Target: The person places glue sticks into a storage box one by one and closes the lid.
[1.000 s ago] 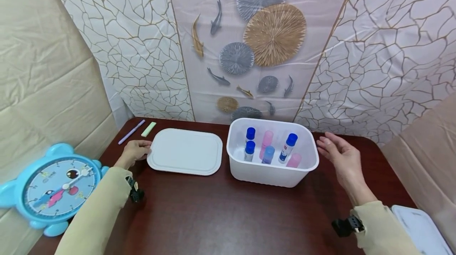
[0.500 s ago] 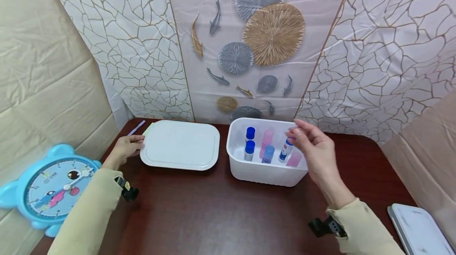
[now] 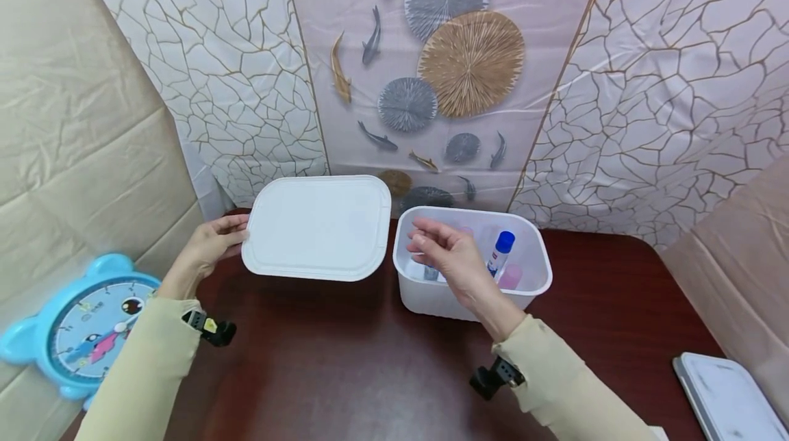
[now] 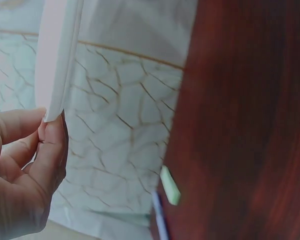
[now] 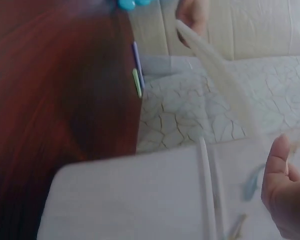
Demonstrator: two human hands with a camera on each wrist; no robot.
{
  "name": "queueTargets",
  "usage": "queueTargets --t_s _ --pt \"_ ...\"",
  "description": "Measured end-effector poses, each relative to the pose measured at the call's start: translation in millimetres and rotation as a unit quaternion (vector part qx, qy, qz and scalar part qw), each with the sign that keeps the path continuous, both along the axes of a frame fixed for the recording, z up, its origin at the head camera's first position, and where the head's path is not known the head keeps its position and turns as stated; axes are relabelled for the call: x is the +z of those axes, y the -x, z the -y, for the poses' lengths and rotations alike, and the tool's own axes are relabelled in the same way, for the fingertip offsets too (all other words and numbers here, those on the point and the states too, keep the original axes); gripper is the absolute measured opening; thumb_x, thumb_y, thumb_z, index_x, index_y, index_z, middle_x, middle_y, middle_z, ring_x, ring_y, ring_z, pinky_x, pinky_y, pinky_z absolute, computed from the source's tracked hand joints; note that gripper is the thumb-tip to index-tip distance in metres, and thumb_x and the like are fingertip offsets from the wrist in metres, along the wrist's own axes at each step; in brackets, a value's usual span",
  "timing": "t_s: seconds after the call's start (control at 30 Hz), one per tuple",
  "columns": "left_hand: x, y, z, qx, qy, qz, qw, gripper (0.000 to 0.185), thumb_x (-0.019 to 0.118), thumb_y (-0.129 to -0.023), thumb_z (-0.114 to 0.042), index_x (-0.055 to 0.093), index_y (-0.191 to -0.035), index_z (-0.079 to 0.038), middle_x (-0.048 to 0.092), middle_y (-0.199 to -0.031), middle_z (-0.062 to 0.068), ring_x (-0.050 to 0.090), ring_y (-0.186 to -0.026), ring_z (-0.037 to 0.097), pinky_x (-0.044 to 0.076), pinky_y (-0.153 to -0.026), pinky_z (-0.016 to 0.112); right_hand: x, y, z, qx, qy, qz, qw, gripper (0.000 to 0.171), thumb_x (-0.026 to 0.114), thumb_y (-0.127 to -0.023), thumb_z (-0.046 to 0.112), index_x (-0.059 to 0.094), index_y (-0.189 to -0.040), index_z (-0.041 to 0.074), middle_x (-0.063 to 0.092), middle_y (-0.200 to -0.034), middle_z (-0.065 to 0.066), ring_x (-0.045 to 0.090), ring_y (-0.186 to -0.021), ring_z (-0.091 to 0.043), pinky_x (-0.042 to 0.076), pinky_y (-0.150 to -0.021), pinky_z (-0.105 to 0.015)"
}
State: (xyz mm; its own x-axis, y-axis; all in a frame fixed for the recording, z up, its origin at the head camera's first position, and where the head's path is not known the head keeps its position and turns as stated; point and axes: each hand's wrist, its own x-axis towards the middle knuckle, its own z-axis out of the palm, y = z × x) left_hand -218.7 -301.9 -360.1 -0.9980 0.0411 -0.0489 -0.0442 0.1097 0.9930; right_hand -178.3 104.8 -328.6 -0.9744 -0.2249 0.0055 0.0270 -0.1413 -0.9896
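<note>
My left hand (image 3: 206, 249) pinches the left edge of a white lid (image 3: 317, 227) between thumb and fingers. The lid hangs above the table, tilted. Just right of it stands a white plastic box (image 3: 422, 297), uncovered. Inside, a glue stick with a blue cap (image 3: 501, 249) leans beside a pink-capped one (image 3: 511, 276); others are partly hidden behind my right hand (image 3: 459, 266). That hand hovers over the box with loosely bent fingers, holding nothing. A gap separates its fingertips from the lid's right edge in the head view.
A blue animal-shaped clock (image 3: 92, 338) stands at the left. A purple stick (image 4: 160, 215) and a pale green block (image 4: 169, 186) lie near the table's far left corner. At the right edge lies a flat white object (image 3: 733, 393).
My left hand has raised the lid off the table and tilted it. My right hand has moved left, from beyond the box's right end to above its left part.
</note>
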Motion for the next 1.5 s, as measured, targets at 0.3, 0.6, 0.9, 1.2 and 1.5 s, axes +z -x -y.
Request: queueTargets --t_s 0.3,0.6,0.9,1.2,1.5 --pt "22.6 -10.5 -23.3 -0.021 0.01 -0.044 0.9988 0.02 0.063 -0.09 -0.008 0.057 -0.106 -0.019 0.058 -0.093 -0.01 0.056 -0.086 0.0 0.053 -0.073 0.014 -0.6 0.0 13.3 -0.016 0.019 0.013 1.0 0.036 0.055 -0.092 -0.002 0.049 -0.126 -0.012 0.058 -0.08 0.006 0.054 -0.068 -0.005 0.046 -0.057 -0.014" --pt "42.1 -19.5 -42.6 -0.072 -0.074 -0.013 0.9946 0.023 0.059 -0.091 -0.004 0.066 -0.097 -0.025 0.066 -0.093 -0.01 0.063 -0.083 0.002 0.054 -0.072 0.018 0.1 -8.3 -8.9 -0.069 0.051 0.036 0.996 0.022 0.055 -0.092 -0.002 0.059 -0.114 -0.003 0.058 -0.077 0.003 0.055 -0.065 -0.005 0.048 -0.058 -0.013" --pt "57.7 -27.8 -81.5 -0.061 -0.029 -0.075 0.9948 0.017 0.064 -0.089 -0.012 0.07 -0.092 -0.028 0.067 -0.093 -0.013 0.063 -0.084 0.001 0.053 -0.077 0.018 9.5 -25.9 -45.8 -0.136 0.083 -0.004 0.987 0.031 0.058 -0.09 -0.004 0.07 -0.079 0.023 0.06 -0.074 0.005 0.057 -0.064 -0.003 0.051 -0.061 -0.013" --pt "60.2 -24.5 -126.5 -0.081 -0.056 -0.148 0.984 0.02 0.063 -0.09 -0.007 0.072 -0.095 -0.024 0.071 -0.086 -0.009 0.065 -0.077 0.003 0.054 -0.069 0.019 21.8 -34.8 -92.2 -0.192 0.052 -0.128 0.972 0.017 0.065 -0.085 -0.001 0.073 -0.091 0.012 0.067 -0.082 0.003 0.067 -0.072 -0.006 0.055 -0.073 -0.02" --pt "43.3 -13.2 -161.7 -0.083 -0.066 -0.092 0.9901 0.041 0.058 -0.094 -0.017 0.053 -0.129 0.005 0.066 -0.114 0.0 0.064 -0.085 0.005 0.055 -0.079 0.023 10.6 -25.6 -126.8 -0.166 -0.042 -0.178 0.969 0.036 0.058 -0.093 0.013 0.058 -0.125 -0.004 0.067 -0.108 0.011 0.064 -0.091 -0.001 0.053 -0.077 -0.017"
